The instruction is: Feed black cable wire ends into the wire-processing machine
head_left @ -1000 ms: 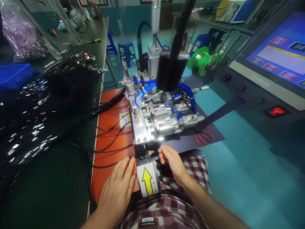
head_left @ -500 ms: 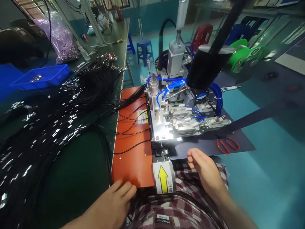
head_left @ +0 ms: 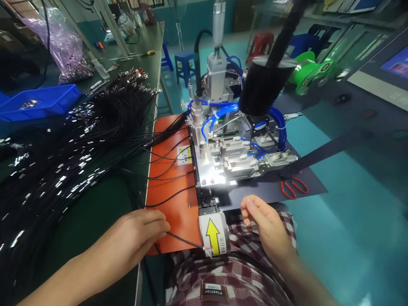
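Note:
Over the orange plate (head_left: 174, 219), my left hand (head_left: 140, 233) is closed on a black cable (head_left: 183, 240). The cable's free end points right, and its thin inner wires show beside the white guard with a yellow arrow (head_left: 213, 233). My right hand (head_left: 266, 223) hovers above the lap in front of the machine (head_left: 223, 157), fingers curled in and thumb against them, with nothing seen in it. Several black cables cross the plate, their right ends at a dark track along the machine's left edge.
A big heap of black cables (head_left: 121, 102) with shiny ends covers the left bench. A blue tray (head_left: 41, 102) holds small metal parts. Red-handled scissors (head_left: 295, 188) lie right of the machine. A black cylinder (head_left: 266, 87) hangs above it, near a green spool (head_left: 307, 72).
My left hand has risen from the orange plate's near edge and now holds a cable stretched over it. The right hand keeps its curled pose. The view has shifted slightly right.

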Available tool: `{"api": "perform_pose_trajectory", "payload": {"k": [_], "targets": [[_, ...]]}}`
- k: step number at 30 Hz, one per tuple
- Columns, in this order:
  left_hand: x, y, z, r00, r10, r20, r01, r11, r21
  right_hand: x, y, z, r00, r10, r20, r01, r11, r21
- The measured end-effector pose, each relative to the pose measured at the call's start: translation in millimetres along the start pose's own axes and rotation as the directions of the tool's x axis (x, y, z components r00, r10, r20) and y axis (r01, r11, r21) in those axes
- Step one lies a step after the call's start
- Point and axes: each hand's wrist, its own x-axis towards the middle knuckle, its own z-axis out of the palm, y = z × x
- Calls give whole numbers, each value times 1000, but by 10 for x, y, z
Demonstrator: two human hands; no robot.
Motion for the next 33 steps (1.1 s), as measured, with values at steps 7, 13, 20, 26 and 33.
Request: {"api": "perform_pose_trajectory", "payload": {"k": [7, 13, 20, 26, 33], "targets": [[193, 139, 236, 957, -280, 79, 290, 902, -321, -89, -98, 175, 972, -43, 232, 42, 999, 8], [321, 244, 404, 955, -265, 130, 293, 900, -322, -50, -79, 251, 983, -34, 183, 41, 999, -35], [809, 436, 400, 981, -138, 139, 190, 848, -494, -82, -128, 231, 973, -82, 216, 79, 997, 25], [882, 550, 486, 918, -271, 290, 386, 439, -811, -48, -106, 114, 983, -63, 172, 26, 978, 208], [918, 489, 631, 846, -435, 308, 416, 177, -892, -26, -50, 155, 985, -8, 174, -31, 976, 217]]}}
